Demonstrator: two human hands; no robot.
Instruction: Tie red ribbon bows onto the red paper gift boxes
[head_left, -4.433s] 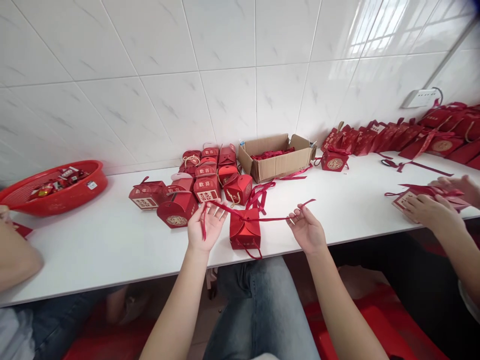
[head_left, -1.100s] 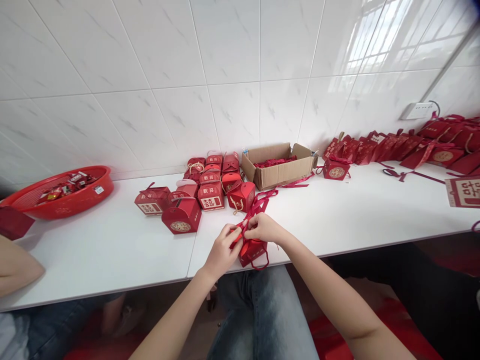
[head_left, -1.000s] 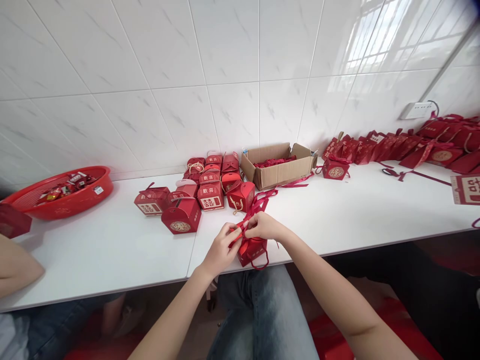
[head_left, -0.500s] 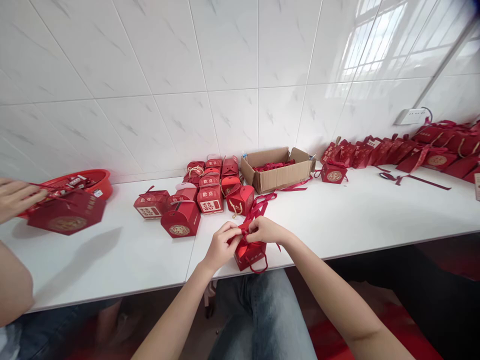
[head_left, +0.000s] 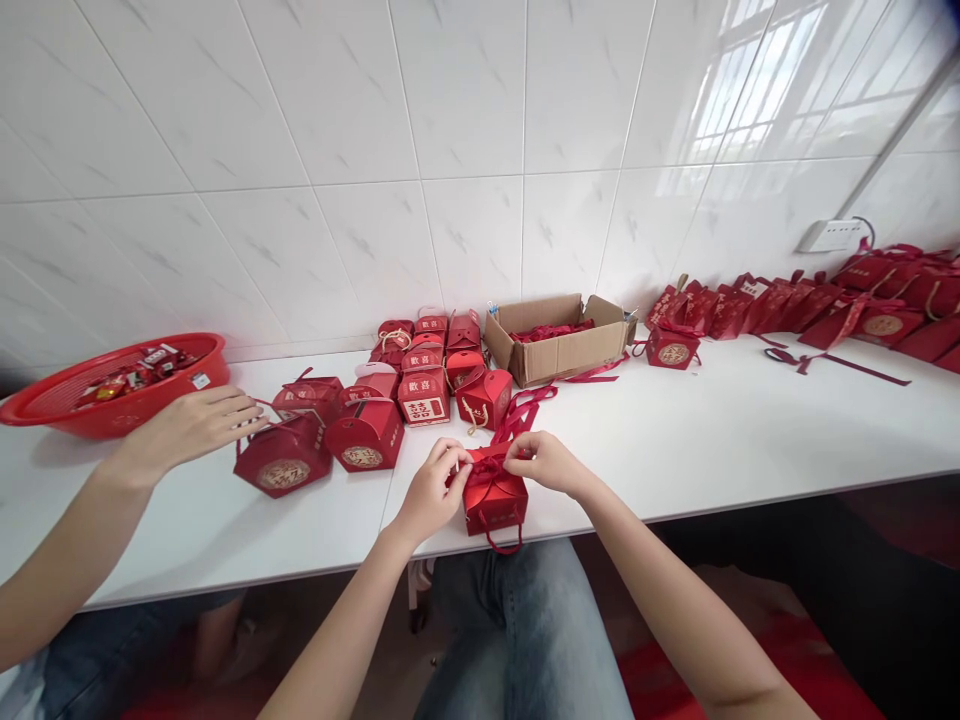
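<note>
In front of me, near the table's front edge, stands a small red gift box (head_left: pixel 495 508) with a cord handle hanging down its near side. A dark red ribbon (head_left: pixel 489 468) is tied in a bow across its top, and a long tail of it runs back over the table. My left hand (head_left: pixel 435 487) pinches the bow's left loop between thumb and fingers. On the other side my right hand (head_left: pixel 541 462) pinches the right loop. Just behind the box sits another red box (head_left: pixel 484 398) with a twine handle.
Several red boxes (head_left: pixel 424 392) stand grouped at centre left. A co-worker's hand (head_left: pixel 199 425) touches a red box (head_left: pixel 283 462) on the left, near a red basket (head_left: pixel 150 400) of wrapped sweets. Behind are a cardboard box (head_left: pixel 574 355) of ribbons and, rightward, scissors (head_left: pixel 780 354) and more boxes.
My hands have moved apart, drawing out the bow's loops, and the gift box has turned straighter. The co-worker's hand has brought a red box rightward and set it beside the others.
</note>
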